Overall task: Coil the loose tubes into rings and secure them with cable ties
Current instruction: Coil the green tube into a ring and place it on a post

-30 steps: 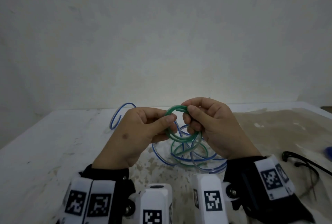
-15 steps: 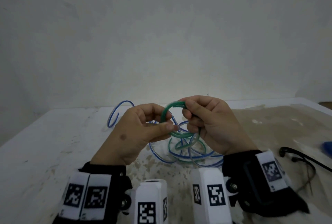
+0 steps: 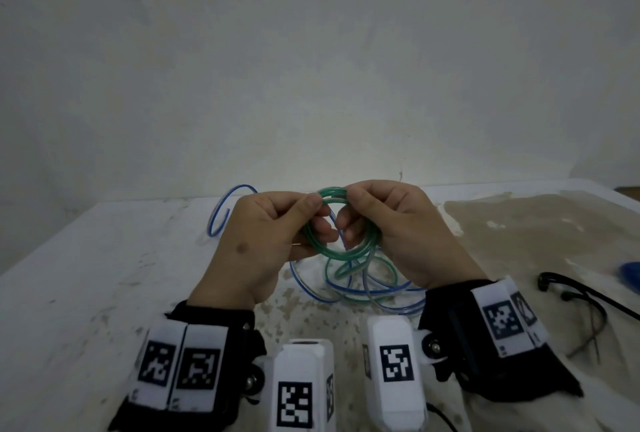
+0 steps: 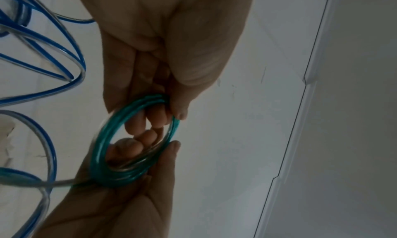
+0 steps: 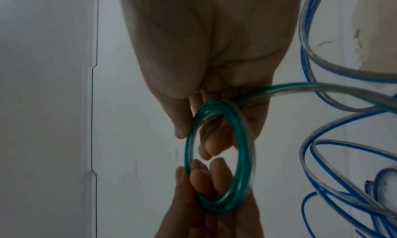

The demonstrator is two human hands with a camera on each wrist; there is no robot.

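A green tube is wound into a small ring (image 3: 332, 193) of a few turns, held upright above the table. My left hand (image 3: 318, 216) pinches the ring's top and left side between thumb and fingers. My right hand (image 3: 349, 213) pinches its top and right side. In the left wrist view my fingers reach through the ring (image 4: 99, 139). In the right wrist view the ring (image 5: 243, 139) sits between both hands. The green tube's loose tail (image 3: 346, 272) drops to the table, tangled with a loose blue tube (image 3: 311, 294).
One end loop of the blue tube (image 3: 221, 213) lies at the far left of the white table (image 3: 86, 275). Black cables (image 3: 575, 296) and thin wires lie at the right. A blue object (image 3: 631, 272) shows at the right edge. A wall stands behind.
My left thumb has slid from the ring's left side up to its top, beside the right thumb. The ring now faces me more fully and looks rounder.
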